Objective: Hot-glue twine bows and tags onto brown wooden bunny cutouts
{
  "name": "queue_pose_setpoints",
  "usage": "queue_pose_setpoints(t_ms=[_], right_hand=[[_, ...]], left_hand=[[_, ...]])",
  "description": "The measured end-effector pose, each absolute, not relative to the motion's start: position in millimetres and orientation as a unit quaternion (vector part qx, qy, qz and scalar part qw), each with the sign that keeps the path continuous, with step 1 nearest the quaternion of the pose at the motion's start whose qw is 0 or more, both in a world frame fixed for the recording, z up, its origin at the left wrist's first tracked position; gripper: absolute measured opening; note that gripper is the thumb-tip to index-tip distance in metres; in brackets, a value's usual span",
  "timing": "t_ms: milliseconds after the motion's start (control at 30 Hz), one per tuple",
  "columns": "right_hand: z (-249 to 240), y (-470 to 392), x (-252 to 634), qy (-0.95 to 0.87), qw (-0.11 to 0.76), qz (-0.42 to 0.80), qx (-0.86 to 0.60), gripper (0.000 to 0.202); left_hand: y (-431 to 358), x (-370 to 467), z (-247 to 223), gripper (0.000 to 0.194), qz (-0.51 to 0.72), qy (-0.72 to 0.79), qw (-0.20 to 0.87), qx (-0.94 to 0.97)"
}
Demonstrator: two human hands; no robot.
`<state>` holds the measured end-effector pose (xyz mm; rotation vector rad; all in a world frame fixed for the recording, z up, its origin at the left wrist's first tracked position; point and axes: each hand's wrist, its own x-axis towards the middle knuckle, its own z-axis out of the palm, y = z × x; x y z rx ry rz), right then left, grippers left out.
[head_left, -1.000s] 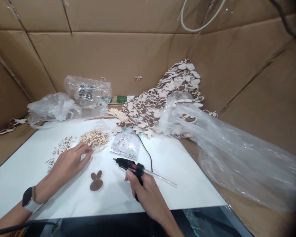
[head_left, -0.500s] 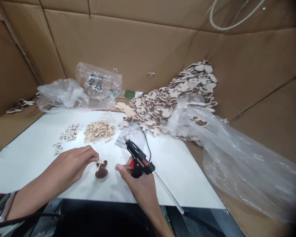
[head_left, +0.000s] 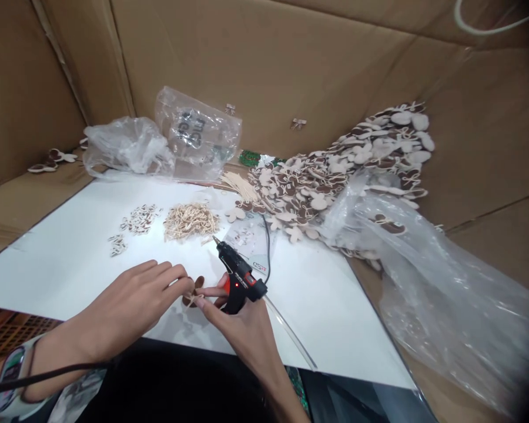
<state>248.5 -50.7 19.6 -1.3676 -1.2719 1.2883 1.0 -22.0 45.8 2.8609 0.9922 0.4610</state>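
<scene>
With its palm and curled fingers around the grip of the black glue gun, the right hand also reaches thumb and forefinger to the brown bunny-shaped piece. Left hand, nearly closed, meets it there, fingertips pinched at the cream bow over the piece, near the front edge of the white bench; pile of cream strips lies beyond, well apart from both hands.

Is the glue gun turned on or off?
It looks on: a small red light is glowing on the side of the glue gun.
</scene>
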Motion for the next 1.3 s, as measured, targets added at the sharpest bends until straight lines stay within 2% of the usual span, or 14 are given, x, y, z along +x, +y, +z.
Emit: queue_pose_setpoints(t_ms=[233,500,700,967,1300], right_hand=[[16,-52,248,-0.491,0.431,0.534,-0.537,0.036],[7,-50,251,-0.466,0.45,0.541,-0.536,0.049],[1,-43,254,-0.48,0.444,0.484,-0.582,0.038],[3,-38,244,-0.485,0.434,0.51,-0.563,0.035],[10,-32,242,-0.49,0.383,0.503,-0.6,0.033]], left_hand=[[-18,1,31,0.058,0.141,0.327,0.061,0.932],[-13,-6,28,0.04,0.185,0.352,0.107,0.911],[-6,-21,14,0.028,0.262,0.39,0.16,0.868],[-5,-14,12,0.037,0.264,0.383,0.241,0.852],[-1,-9,8,0.034,0.273,0.365,0.254,0.853]])
